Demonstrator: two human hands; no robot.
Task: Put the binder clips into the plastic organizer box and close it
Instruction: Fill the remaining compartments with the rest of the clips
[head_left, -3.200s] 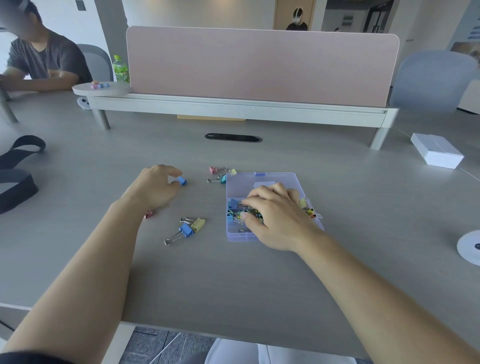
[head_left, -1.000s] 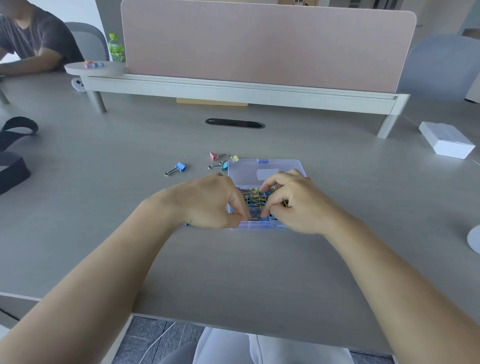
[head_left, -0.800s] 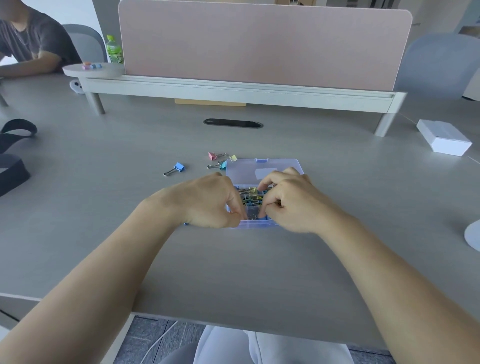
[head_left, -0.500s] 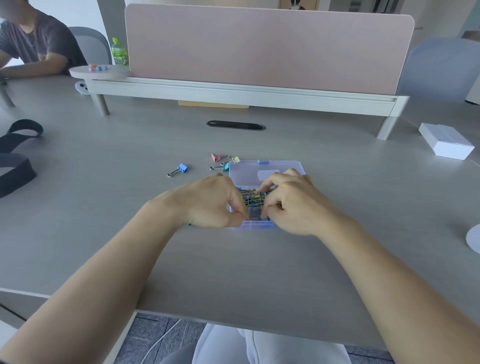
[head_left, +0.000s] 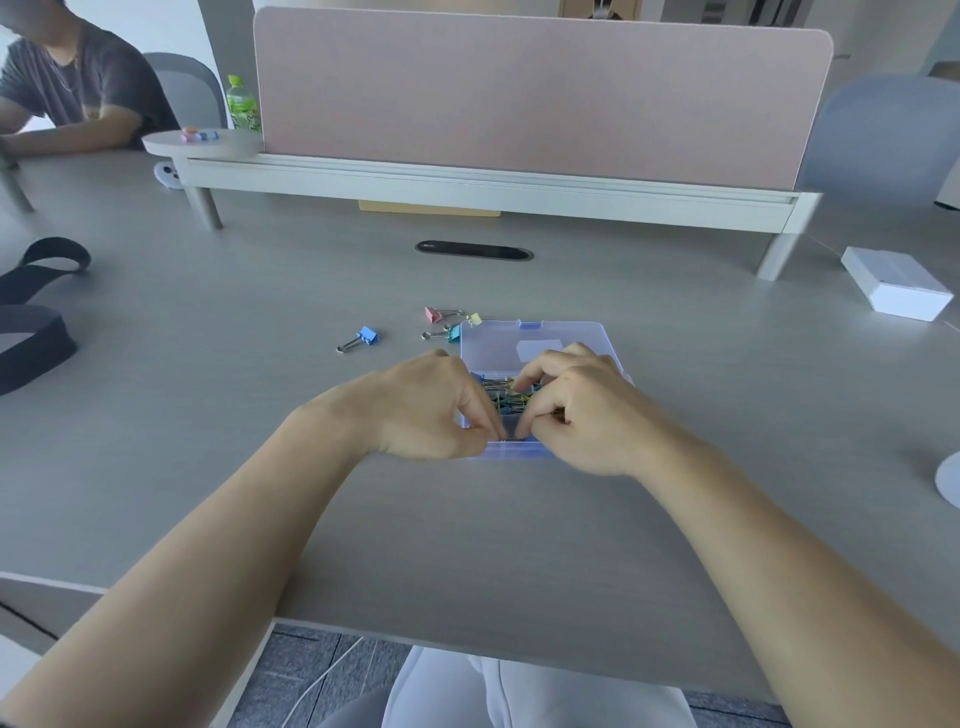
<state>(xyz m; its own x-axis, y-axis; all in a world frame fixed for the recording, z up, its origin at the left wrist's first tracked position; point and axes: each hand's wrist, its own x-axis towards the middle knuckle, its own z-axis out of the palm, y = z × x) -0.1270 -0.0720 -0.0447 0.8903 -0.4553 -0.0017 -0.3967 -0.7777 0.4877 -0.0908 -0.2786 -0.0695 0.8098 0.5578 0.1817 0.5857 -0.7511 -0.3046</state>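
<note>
The clear purple organizer box (head_left: 535, 340) lies open on the grey table, its lid folded back on the far side. Several coloured binder clips (head_left: 511, 397) fill its compartments. My left hand (head_left: 426, 410) and my right hand (head_left: 584, 410) meet over the box's near edge. Their curled fingertips pinch a small binder clip (head_left: 511, 438), which they mostly hide. Loose on the table left of the box lie a blue clip (head_left: 368, 336), a pink clip (head_left: 434, 314), a teal clip (head_left: 453, 333) and a yellow clip (head_left: 474, 319).
A pink partition (head_left: 540, 98) on a white shelf crosses the back. A white box (head_left: 896, 283) sits at the right, a black strap (head_left: 31, 322) at the left, a cable slot (head_left: 474, 250) mid-table. A person (head_left: 78, 88) sits far left.
My left hand has come from the table's left side to the box. The blue and yellow clips near the front are gone from the table. Over the last second both hands barely move.
</note>
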